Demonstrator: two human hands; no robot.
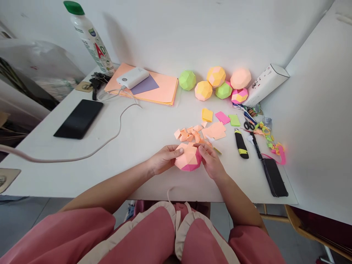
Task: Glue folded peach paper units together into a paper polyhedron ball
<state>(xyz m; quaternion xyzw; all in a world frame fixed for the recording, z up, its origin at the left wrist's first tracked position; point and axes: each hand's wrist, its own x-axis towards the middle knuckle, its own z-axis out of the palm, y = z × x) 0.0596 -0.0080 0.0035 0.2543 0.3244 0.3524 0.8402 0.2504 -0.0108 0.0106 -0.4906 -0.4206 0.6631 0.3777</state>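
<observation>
A faceted paper ball (188, 157), peach on top and bright pink below, is held just above the white table near its front edge. My left hand (165, 158) grips its left side, thumb on an upper facet. At the ball's upper right, the fingers of my right hand (210, 159) are bent and pinched at its edge; whether a small paper piece is between them I cannot make out. Just beyond the ball lies a loose heap of folded peach paper pieces (189, 134), with flat peach sheets (215, 130) beside it.
Finished paper balls (203, 90) sit along the wall. Small yellow (207, 115), pink (222, 117) and green papers (234, 120) lie nearby. A cutter knife (241, 143), scissors (249, 125) and black case (275, 178) are at right; a phone (79, 119), power bank (132, 77) and bottle (90, 38) at left.
</observation>
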